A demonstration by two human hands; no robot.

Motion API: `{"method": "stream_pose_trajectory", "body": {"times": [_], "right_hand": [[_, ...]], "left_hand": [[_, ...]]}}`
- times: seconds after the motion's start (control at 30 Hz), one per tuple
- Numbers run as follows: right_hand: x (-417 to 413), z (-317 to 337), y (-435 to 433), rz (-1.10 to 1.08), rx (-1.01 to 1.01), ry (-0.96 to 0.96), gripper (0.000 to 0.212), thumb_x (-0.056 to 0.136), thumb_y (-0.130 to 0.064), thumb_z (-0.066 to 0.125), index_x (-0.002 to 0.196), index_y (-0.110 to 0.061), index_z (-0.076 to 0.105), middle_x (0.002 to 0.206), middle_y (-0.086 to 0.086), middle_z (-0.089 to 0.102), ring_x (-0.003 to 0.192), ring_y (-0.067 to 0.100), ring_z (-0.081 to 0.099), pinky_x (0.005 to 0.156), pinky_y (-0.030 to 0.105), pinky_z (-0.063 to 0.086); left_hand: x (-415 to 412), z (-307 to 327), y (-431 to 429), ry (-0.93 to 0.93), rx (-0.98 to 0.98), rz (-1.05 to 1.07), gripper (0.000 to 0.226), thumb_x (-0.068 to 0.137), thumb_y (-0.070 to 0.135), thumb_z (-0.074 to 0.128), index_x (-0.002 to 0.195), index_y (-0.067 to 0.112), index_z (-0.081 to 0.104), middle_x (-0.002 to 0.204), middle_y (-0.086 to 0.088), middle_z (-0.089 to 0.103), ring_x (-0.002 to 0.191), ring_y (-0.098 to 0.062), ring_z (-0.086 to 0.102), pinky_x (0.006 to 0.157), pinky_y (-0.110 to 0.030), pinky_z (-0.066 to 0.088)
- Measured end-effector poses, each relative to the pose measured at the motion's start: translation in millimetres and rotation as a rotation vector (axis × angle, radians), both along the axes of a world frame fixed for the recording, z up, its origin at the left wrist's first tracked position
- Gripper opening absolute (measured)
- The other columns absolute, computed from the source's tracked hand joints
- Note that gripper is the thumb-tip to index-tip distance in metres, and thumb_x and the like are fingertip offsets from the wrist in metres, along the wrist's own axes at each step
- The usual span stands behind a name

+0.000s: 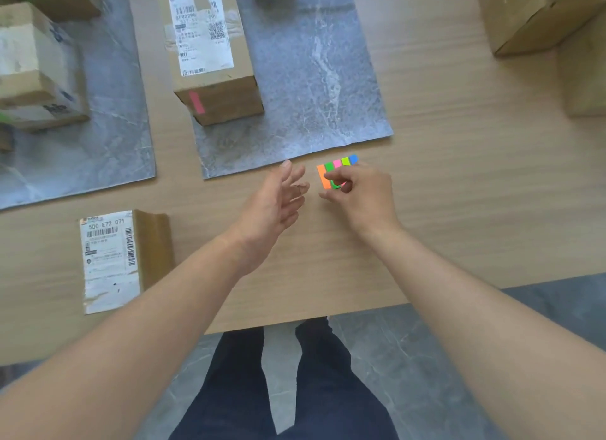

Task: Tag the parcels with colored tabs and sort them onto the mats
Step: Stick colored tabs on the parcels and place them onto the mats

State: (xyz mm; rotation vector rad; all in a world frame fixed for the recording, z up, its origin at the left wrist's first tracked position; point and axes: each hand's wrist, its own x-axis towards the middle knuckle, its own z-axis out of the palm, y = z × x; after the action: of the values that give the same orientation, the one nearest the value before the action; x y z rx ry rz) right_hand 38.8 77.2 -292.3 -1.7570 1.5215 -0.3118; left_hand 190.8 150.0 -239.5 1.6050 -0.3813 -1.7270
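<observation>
The strip of colored tabs point(332, 168) lies on the table point(459, 177) just near of the middle mat point(311, 95). The right hand point(360, 193) curls over it, pinching the green tab point(334, 184), likely to peel it free. The left hand point(278, 200) hovers just left, fingers loose and empty, probably to steady the strip for the labelled parcel point(121, 259) at near left.
</observation>
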Motion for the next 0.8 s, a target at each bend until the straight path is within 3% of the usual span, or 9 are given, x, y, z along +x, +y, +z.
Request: {"method": "stream_pose_trajectory", "body": {"times": [0.23,0.3,0.37,0.43,0.5,0.6,0.7,0.8], "right_hand": [[1,-21,-16,-0.043,0.055,-0.070,0.027,0.069,-0.017,0.095,0.093,-0.015,0.084,0.087,0.003,0.074,0.077,0.015,0.065,0.080,0.034,0.055],[2,-21,-20,-0.035,0.075,-0.069,0.024,0.069,-0.017,0.095,0.089,-0.016,0.085,0.085,0.001,0.076,0.077,0.010,0.066,0.078,0.027,0.051],[2,-19,-25,-0.029,0.090,-0.050,0.022,0.069,-0.017,0.095,0.088,-0.019,0.085,0.083,-0.004,0.075,0.071,-0.003,0.060,0.070,0.011,0.041],[2,-19,-29,-0.036,0.102,-0.044,0.020,0.069,-0.017,0.095,0.086,-0.021,0.084,0.078,-0.012,0.070,0.066,-0.008,0.057,0.066,0.007,0.036],[2,-19,-32,-0.024,0.083,-0.025,0.016,0.073,-0.017,0.092,0.085,-0.021,0.084,0.072,-0.017,0.063,0.065,-0.002,0.056,0.066,0.015,0.039],[2,-17,-30,0.099,-0.020,0.057,0.010,0.080,-0.020,0.086,0.087,-0.021,0.081,0.078,-0.009,0.059,0.076,0.012,0.057,0.070,0.031,0.044],[-2,-18,-28,0.160,-0.061,0.044,0.018,0.075,-0.027,0.090,0.089,-0.022,0.080,0.084,-0.006,0.061,0.080,0.017,0.061,0.073,0.035,0.050],[-3,-19,-32,0.159,-0.041,0.029,0.024,0.068,-0.029,0.094,0.086,-0.026,0.080,0.083,-0.007,0.062,0.080,0.017,0.062,0.078,0.041,0.054]], "left_hand": [[11,-15,0,0.023,0.020,-0.004,0.058,0.104,0.057,0.027,0.149,0.027,0.046,0.147,-0.005,0.055,0.134,-0.016,0.053,0.120,-0.039,0.034],[14,-18,-1,0.022,0.016,-0.010,0.057,0.104,0.057,0.028,0.148,0.027,0.048,0.143,-0.004,0.059,0.130,-0.016,0.057,0.118,-0.038,0.036],[17,-19,-4,0.012,0.018,-0.021,0.056,0.104,0.055,0.028,0.145,0.025,0.052,0.138,-0.004,0.063,0.125,-0.017,0.061,0.115,-0.037,0.041],[17,-19,-7,-0.036,-0.008,-0.036,0.052,0.105,0.052,0.031,0.140,0.023,0.057,0.132,-0.003,0.066,0.121,-0.021,0.064,0.110,-0.039,0.046],[17,-20,-7,-0.207,-0.117,-0.097,0.047,0.103,0.049,0.039,0.131,0.021,0.065,0.123,0.001,0.070,0.117,-0.021,0.065,0.105,-0.040,0.051],[22,-29,-4,-0.680,-0.409,-0.415,0.042,0.093,0.041,0.047,0.117,0.019,0.074,0.115,0.007,0.069,0.108,-0.012,0.064,0.096,-0.033,0.050],[29,-45,-7,-1.038,-0.616,-0.632,0.038,0.089,0.027,0.048,0.109,0.011,0.076,0.115,-0.005,0.067,0.106,-0.026,0.064,0.091,-0.035,0.050],[36,-56,-13,-1.194,-0.716,-0.787,0.039,0.088,0.021,0.045,0.106,0.007,0.077,0.119,-0.012,0.067,0.107,-0.034,0.064,0.092,-0.043,0.052]]}}
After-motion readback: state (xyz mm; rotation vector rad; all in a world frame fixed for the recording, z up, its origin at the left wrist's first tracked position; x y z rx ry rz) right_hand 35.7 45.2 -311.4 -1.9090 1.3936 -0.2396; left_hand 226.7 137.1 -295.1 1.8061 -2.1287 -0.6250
